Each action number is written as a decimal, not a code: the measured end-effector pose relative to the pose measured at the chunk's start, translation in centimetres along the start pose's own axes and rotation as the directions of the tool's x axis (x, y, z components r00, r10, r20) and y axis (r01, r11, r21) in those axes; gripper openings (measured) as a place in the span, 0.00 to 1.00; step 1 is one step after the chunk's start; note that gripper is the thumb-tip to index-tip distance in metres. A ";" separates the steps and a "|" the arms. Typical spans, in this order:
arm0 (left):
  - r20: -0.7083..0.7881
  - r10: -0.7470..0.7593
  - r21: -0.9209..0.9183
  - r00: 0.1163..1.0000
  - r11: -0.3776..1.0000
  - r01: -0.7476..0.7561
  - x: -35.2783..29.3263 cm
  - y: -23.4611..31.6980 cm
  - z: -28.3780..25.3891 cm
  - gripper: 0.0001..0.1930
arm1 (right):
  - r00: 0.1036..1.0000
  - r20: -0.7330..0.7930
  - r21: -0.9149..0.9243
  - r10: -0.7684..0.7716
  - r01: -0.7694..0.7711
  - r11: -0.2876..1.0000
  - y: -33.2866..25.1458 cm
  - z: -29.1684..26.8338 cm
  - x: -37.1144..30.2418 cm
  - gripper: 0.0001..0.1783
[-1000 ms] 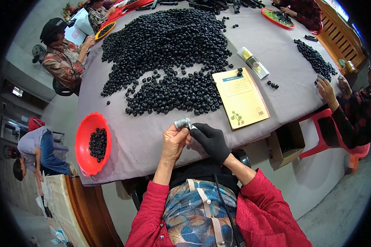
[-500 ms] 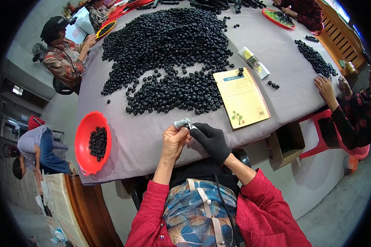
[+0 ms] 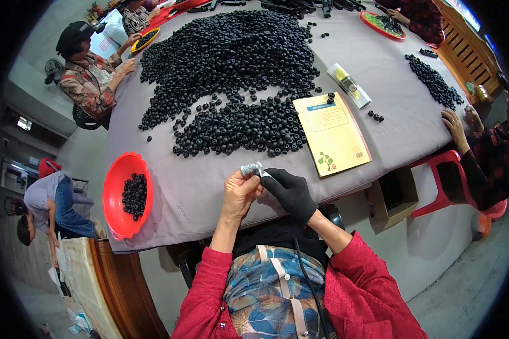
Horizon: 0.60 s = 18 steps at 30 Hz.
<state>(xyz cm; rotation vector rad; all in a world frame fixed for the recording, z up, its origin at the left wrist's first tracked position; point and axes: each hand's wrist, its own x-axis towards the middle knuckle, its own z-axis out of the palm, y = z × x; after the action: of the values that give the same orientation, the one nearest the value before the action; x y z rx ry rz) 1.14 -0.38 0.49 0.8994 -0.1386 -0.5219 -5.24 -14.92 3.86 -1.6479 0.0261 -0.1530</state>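
Observation:
My bare left hand is closed in a pinch over the near table edge. A silvery, crinkled wrap covers what looks like its index fingertip. Whatever lies between its fingertips is hidden. My right hand, in a black glove, meets the left at the fingertips and grips a small pale pointed tool, mostly hidden by the glove. Beyond both hands spreads a large heap of small black ring-like pieces, with a smaller pile nearer. A red scalloped bowl on the left holds more of these pieces.
A yellow booklet lies right of the pile, beside a clear-and-yellow packet. Co-workers sit around the grey-covered table; one person's hand rests at right near another pile. A cardboard box stands below the edge.
My hands stay together with barely any shift. At the left, the capped co-worker's hands have moved apart, one toward the yellow tray. The hand at the right edge has drawn back slightly.

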 end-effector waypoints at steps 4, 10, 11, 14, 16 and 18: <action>0.026 0.010 0.006 1.000 1.000 -0.010 -0.1 0.2 0.5 0.11 | 0.989 -0.008 -0.066 -0.147 0.147 0.987 0.3 -0.1 0.0 0.15; 0.029 -0.010 -0.008 1.000 1.000 0.010 -0.2 0.5 0.7 0.09 | 0.998 -0.006 0.076 0.061 -0.061 0.995 -0.8 0.1 0.0 0.14; 0.024 -0.009 -0.009 1.000 1.000 0.009 -0.2 0.5 0.7 0.09 | 0.999 -0.008 0.090 0.051 -0.051 0.995 -0.8 0.1 0.0 0.14; 0.009 0.025 0.020 1.000 0.999 -0.025 -0.1 0.6 0.7 0.08 | 0.996 -0.085 0.058 0.012 -0.007 0.998 -0.5 0.3 0.2 0.14; 0.051 0.010 0.019 0.999 1.000 -0.011 -0.2 0.4 0.6 0.08 | 0.997 -0.055 0.193 0.060 -0.049 0.980 -0.6 0.0 0.0 0.14; 0.033 0.000 0.025 0.999 1.000 -0.001 -0.2 0.4 0.6 0.08 | 0.982 -0.149 0.096 0.118 -0.104 0.990 0.6 0.0 0.2 0.14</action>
<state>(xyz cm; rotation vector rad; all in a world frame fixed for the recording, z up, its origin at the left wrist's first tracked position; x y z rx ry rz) 0.95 -0.47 1.18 0.9153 -0.1752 -0.5354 -4.97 -15.00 3.26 -1.5393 0.2262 -0.1940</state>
